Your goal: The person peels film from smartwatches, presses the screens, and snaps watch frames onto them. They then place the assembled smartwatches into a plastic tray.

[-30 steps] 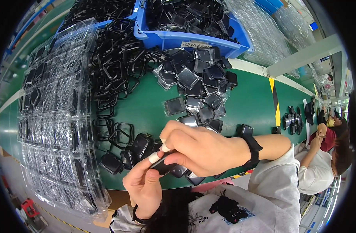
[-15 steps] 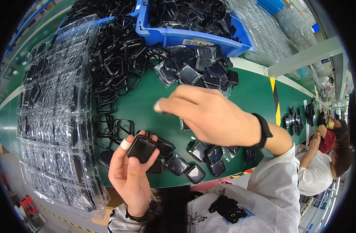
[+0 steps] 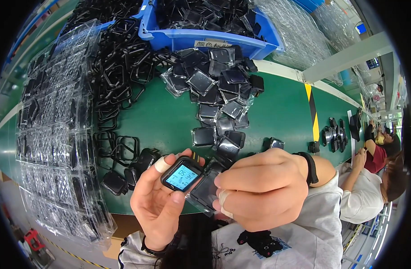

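My left hand (image 3: 155,210) holds a small square black watch body (image 3: 183,175) between its fingertips and thumb, its screen lit pale blue. Just right of the watch, my right hand (image 3: 266,190) pinches a thin dark square cover (image 3: 204,190) in clear film, which comes right up beside the watch's edge. Behind the hands, a pile of film-wrapped dark square pieces (image 3: 201,82) spreads over the green table. A few black watch bodies (image 3: 114,182) lie left of my left hand.
Black open frames (image 3: 118,83) heap up beside stacked clear plastic trays (image 3: 57,130) on the left. A blue bin (image 3: 214,36) full of dark pieces stands at the back. Striped tape (image 3: 311,112) crosses the green table (image 3: 277,114) at right; other people (image 3: 364,197) sit beyond.
My right hand has come down from over the table to beside my left hand and now grips a film-wrapped cover. The watch screen, dark before, is lit, and the watch has moved slightly right.
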The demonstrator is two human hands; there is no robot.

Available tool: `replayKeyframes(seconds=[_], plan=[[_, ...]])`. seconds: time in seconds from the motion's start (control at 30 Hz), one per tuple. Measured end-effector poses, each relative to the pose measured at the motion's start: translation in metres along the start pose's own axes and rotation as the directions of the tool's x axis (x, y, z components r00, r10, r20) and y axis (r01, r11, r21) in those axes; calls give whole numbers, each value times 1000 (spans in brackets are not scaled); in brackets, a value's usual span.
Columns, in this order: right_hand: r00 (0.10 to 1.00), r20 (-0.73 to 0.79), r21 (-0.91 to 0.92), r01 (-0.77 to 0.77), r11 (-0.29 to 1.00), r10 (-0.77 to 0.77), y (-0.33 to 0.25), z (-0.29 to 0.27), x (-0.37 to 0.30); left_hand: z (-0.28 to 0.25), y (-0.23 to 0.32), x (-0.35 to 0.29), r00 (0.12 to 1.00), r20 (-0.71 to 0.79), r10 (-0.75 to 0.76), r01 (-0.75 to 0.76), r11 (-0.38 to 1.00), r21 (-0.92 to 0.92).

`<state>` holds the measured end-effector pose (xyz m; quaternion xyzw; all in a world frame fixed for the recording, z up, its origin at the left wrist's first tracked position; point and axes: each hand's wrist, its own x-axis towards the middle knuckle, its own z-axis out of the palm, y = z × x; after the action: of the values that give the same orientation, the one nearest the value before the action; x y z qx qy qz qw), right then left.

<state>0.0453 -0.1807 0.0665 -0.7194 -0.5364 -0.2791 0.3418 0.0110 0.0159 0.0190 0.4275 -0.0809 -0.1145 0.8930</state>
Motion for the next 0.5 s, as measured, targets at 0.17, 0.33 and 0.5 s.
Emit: replayKeyframes(seconds=[0.17, 0.33, 0.5], plan=[[1000, -3, -40, -31, 999, 31, 0, -2, -6, 0, -5, -1, 999, 33, 22, -24, 997, 69], [998, 39, -61, -41, 997, 43, -4, -3, -7, 9, 1, 1, 998, 34, -47, 47, 999, 8], [983, 154, -151, 120, 981, -97, -7, 3, -7, 15, 0, 1, 993, 5, -119, 118, 990, 74]])
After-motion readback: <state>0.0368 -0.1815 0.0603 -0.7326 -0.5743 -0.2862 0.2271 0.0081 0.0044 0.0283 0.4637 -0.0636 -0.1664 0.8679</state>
